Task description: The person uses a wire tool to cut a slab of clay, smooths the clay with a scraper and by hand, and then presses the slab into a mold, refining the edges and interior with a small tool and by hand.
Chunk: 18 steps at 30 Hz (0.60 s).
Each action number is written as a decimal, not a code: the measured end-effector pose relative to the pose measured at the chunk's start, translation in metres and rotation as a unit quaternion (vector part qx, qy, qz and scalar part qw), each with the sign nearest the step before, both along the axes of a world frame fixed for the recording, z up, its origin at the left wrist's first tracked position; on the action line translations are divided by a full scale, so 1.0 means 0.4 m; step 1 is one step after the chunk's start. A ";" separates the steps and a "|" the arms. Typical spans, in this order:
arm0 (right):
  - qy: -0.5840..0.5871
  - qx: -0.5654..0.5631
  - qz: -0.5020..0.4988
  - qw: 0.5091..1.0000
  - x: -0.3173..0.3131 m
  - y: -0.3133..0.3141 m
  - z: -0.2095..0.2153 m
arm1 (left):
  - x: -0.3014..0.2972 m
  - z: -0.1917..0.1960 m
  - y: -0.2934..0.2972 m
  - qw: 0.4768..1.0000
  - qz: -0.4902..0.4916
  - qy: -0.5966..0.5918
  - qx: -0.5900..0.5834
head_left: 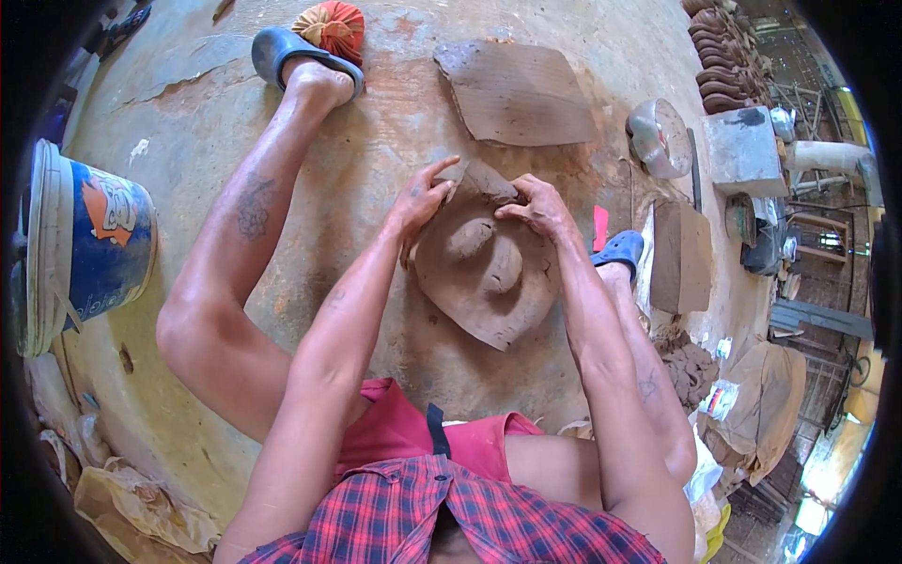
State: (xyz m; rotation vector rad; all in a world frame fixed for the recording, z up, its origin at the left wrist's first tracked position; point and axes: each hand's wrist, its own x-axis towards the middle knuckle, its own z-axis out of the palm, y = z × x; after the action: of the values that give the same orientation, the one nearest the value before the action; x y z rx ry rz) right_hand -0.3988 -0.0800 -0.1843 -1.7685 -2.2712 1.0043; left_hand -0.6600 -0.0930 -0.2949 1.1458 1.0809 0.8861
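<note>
Left fingers (438,171) parted around grey piece (455,173), right fingers (539,195) half-curled on clay (526,299)

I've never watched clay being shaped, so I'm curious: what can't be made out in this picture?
All in the head view:
Clay piece: its underside is hidden by its own upper face.
Small grey thing at the left hand: too small and partly covered to identify.
Bucket: inside hidden by its own side.
Dark things, upper left: cut off by the picture's dark edge.
</note>
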 end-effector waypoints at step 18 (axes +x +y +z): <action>-0.156 0.085 -0.196 0.964 -0.086 -0.092 -0.007 | 0.052 0.195 -0.046 0.859 -0.027 0.503 0.095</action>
State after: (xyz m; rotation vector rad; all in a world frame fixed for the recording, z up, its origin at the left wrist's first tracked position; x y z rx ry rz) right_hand -0.4332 -0.1169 -0.1870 -2.3003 -1.9571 0.4720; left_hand -0.6390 -0.1115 -0.2167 1.8780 1.8016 0.2933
